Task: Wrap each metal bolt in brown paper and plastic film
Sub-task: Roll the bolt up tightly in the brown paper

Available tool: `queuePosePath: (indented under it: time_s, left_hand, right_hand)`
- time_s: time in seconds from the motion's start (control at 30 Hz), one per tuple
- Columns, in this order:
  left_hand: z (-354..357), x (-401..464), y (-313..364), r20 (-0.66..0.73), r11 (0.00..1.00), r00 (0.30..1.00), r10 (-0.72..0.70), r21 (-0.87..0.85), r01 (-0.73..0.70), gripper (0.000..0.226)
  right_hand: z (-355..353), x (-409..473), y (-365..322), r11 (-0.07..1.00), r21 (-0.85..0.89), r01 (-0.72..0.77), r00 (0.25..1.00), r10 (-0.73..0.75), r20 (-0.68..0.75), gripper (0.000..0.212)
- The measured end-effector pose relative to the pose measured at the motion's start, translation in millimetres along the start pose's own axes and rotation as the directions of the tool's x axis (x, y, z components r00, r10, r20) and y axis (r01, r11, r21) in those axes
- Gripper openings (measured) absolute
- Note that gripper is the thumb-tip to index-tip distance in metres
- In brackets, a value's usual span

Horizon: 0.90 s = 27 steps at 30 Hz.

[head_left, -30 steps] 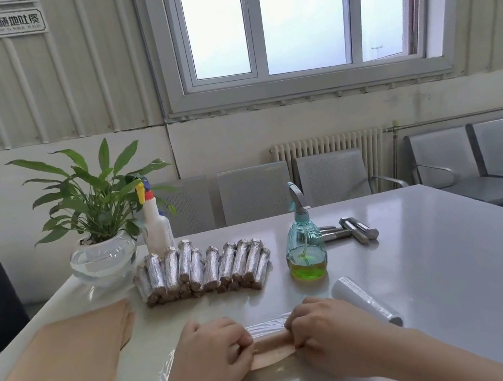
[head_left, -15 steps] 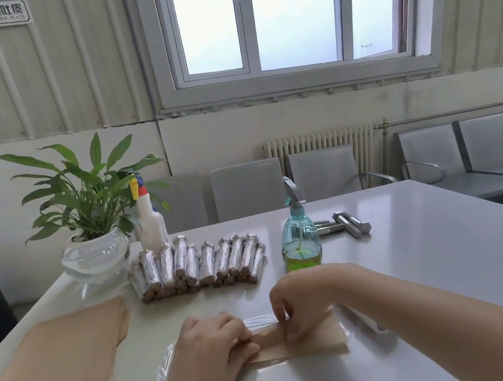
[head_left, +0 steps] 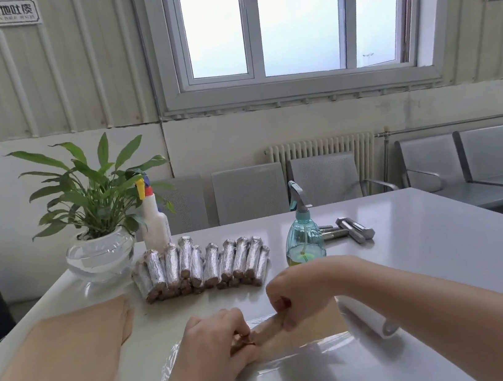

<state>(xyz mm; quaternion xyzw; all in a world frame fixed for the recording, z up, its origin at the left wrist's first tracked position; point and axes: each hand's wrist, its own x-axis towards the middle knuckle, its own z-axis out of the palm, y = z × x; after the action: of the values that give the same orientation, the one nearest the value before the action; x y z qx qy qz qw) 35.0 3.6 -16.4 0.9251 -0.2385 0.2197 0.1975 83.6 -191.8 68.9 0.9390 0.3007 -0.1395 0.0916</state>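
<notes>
head view: a grey table [head_left: 415,264] is seen from above and behind two bare hands. a paper roll [head_left: 268,330], a bolt presumably inside it, lies near the front edge on a sheet of film [head_left: 302,373]. the left hand [head_left: 214,347] is curled over the roll's left end, fingertips pinching it. the right hand [head_left: 297,293] is arched over the roll's middle, fingers bent and pinching the paper's upper edge.

compared with a second ago, the right hand has been lifted from the roll's right end and brought to its middle, and a flap of brown paper [head_left: 314,326] is now exposed to the right. the paper stage seems nearly finished; the film has yet to be rolled around it.

the film roll [head_left: 368,316] lies just right of the flap, partly hidden by the right forearm. a row of wrapped bolts [head_left: 202,266] sits further back, bare bolts [head_left: 351,231] behind a spray bottle [head_left: 304,241], and a paper stack [head_left: 59,369] at left.
</notes>
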Motion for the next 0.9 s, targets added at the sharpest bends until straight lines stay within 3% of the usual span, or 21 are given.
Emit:
queuePosePath:
  time_s: [0.13,0.27,0.47,0.67,0.9]
  left_hand:
    - [-0.7,-2.4,3.1,-0.038,0.999,0.999,0.013,0.032,-0.012,0.025]
    - [-0.7,-3.6,5.4,-0.082,0.998,0.996,0.027,0.053,-0.023,0.033]
    - [4.0,-1.7,6.3,-0.106,0.991,0.992,0.070,0.122,-0.057,0.033]
    - [8.2,0.0,5.9,-0.129,0.987,0.989,0.077,0.149,-0.057,0.025]
    - [6.7,3.4,-5.7,0.006,0.999,1.000,-0.024,0.045,0.024,0.031]
  right_hand:
    - [-2.8,-3.9,-9.8,0.998,-0.067,0.006,0.999,-0.010,-0.051,0.037]
    - [2.5,-4.9,-18.4,0.988,-0.155,0.010,0.988,-0.033,-0.148,0.020]
    - [22.4,-7.9,-22.6,0.946,-0.324,0.009,0.945,-0.113,-0.306,0.024]
    - [37.6,-9.7,-11.4,0.968,-0.250,0.011,0.918,-0.108,-0.380,0.025]
    - [56.4,-16.3,8.6,0.986,-0.019,0.167,0.859,-0.155,-0.488,0.027]
